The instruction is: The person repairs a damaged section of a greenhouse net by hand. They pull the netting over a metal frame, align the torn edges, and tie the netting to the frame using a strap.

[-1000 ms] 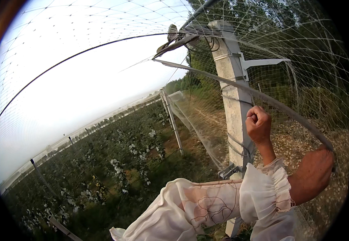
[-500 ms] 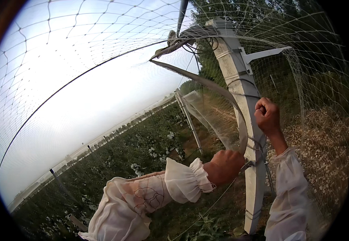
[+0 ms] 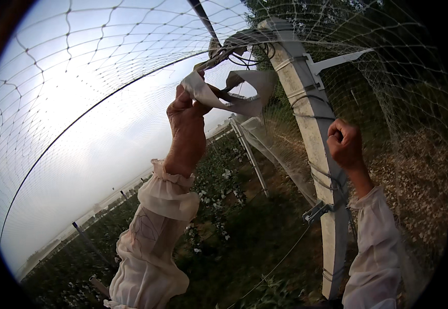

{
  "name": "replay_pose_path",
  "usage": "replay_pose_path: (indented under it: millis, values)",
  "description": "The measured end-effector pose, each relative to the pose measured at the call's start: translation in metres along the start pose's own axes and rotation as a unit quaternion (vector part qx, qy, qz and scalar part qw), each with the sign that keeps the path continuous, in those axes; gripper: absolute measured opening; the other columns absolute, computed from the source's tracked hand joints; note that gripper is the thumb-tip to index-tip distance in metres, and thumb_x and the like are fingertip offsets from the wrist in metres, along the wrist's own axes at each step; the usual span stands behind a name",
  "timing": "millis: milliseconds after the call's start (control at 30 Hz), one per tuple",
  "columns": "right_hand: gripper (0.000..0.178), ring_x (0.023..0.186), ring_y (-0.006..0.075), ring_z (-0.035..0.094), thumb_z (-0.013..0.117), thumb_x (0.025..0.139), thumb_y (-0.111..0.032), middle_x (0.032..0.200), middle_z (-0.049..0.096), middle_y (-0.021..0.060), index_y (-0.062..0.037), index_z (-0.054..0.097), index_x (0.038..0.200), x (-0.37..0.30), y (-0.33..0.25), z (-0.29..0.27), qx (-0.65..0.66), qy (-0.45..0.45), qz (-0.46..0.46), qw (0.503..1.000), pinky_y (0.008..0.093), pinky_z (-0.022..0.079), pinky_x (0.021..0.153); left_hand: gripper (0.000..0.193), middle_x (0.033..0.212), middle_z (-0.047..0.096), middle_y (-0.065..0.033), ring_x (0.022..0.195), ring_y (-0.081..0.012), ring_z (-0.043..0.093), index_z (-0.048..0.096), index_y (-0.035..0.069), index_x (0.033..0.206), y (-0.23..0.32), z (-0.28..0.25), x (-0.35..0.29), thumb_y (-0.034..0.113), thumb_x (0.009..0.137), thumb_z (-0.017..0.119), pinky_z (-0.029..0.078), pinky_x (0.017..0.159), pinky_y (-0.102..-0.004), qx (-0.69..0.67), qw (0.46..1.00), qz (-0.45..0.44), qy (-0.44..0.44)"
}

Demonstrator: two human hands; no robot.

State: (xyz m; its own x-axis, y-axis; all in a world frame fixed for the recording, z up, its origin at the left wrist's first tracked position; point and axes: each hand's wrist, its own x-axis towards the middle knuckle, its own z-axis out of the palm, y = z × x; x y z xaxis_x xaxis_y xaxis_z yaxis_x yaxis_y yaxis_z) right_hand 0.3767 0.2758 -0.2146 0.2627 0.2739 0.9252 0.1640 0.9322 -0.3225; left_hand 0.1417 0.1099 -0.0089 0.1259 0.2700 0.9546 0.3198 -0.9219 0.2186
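Note:
My left hand (image 3: 187,126) is raised to the left of the concrete post (image 3: 311,134), its fingers closed on a flat grey strip (image 3: 199,91). The strip curls in a loose loop to the right of the fingers. Just above, a bundle of wrapped strip (image 3: 247,38) joins a dark pole (image 3: 203,19) to the post top, with thin dark wires (image 3: 244,63) hanging below it. Close to the post's right side, my right hand (image 3: 345,141) is closed in a fist; whatever lies inside it is hidden.
Netting (image 3: 69,49) spreads overhead and down the right side. The post carries a white bracket (image 3: 337,63), several wire wraps and a metal wire tensioner (image 3: 316,211). Behind stand a slanted thinner post (image 3: 249,154), leafy rows with white patches (image 3: 216,198) and trees.
My left hand has risen up and leftward from beside the post's lower part to just below the wrapped bundle. The long hanging strip is now bunched into a loop. My right hand stays nearly still.

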Motion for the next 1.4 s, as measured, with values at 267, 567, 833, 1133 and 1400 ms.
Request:
replay_pose_path:
  millis: [267,567,833,1133,1400]
  values:
    - [0.004,0.052,0.0201,0.048,0.054,0.069,0.003,0.062,0.049,0.0097,-0.0014,0.053,0.070,-0.003,0.000,-0.007,-0.013,0.013,-0.002,1.000,0.0333,0.037,0.050,0.016,0.063,0.062,-0.0164,0.063,-0.0318,0.064,0.069,-0.001,0.073,-0.003,0.011,-0.035,0.012,0.079,0.067,0.052,0.064,-0.0390,0.564,0.576,-0.067,-0.587]
    - [0.004,0.052,0.0227,0.050,0.055,0.070,0.002,0.061,0.050,0.0102,-0.0012,0.054,0.069,-0.003,-0.003,0.002,-0.019,0.020,-0.019,0.999,0.0339,0.038,0.050,0.010,0.086,0.071,-0.0087,0.082,-0.0275,0.069,0.072,0.009,0.086,0.087,-0.004,-0.196,0.013,0.082,0.065,0.054,0.070,-0.0398,0.555,0.359,0.025,-0.750]
    - [0.004,0.051,0.0180,0.048,0.054,0.070,0.002,0.061,0.049,0.0079,-0.0012,0.054,0.069,0.002,-0.002,0.001,0.033,-0.013,0.007,0.999,0.0319,0.037,0.050,0.022,0.079,0.070,-0.0123,0.072,-0.0235,0.069,0.072,-0.002,0.095,0.040,-0.181,-0.077,0.017,0.084,0.066,0.056,0.059,-0.0339,0.144,0.615,-0.631,-0.450]
    - [0.005,0.052,0.0147,0.045,0.055,0.070,0.003,0.062,0.047,0.0069,-0.0013,0.053,0.069,-0.003,0.006,-0.004,-0.009,0.013,-0.011,1.000,0.0314,0.035,0.049,0.015,0.096,0.062,-0.0063,0.086,-0.0166,0.063,0.073,0.000,0.088,0.030,-0.122,-0.001,-0.010,0.080,0.067,0.052,0.076,-0.0294,0.411,0.906,0.033,-0.092]
    - [0.003,0.051,0.0126,0.043,0.054,0.070,0.003,0.063,0.048,0.0067,0.0002,0.054,0.070,0.002,0.004,-0.001,0.009,-0.001,0.005,1.000,0.0299,0.034,0.049,0.019,0.146,0.050,-0.0120,0.139,-0.0242,0.044,0.076,0.002,0.094,-0.021,-0.028,0.036,-0.010,0.084,0.064,0.039,0.112,-0.0362,-0.017,0.997,-0.003,-0.074]
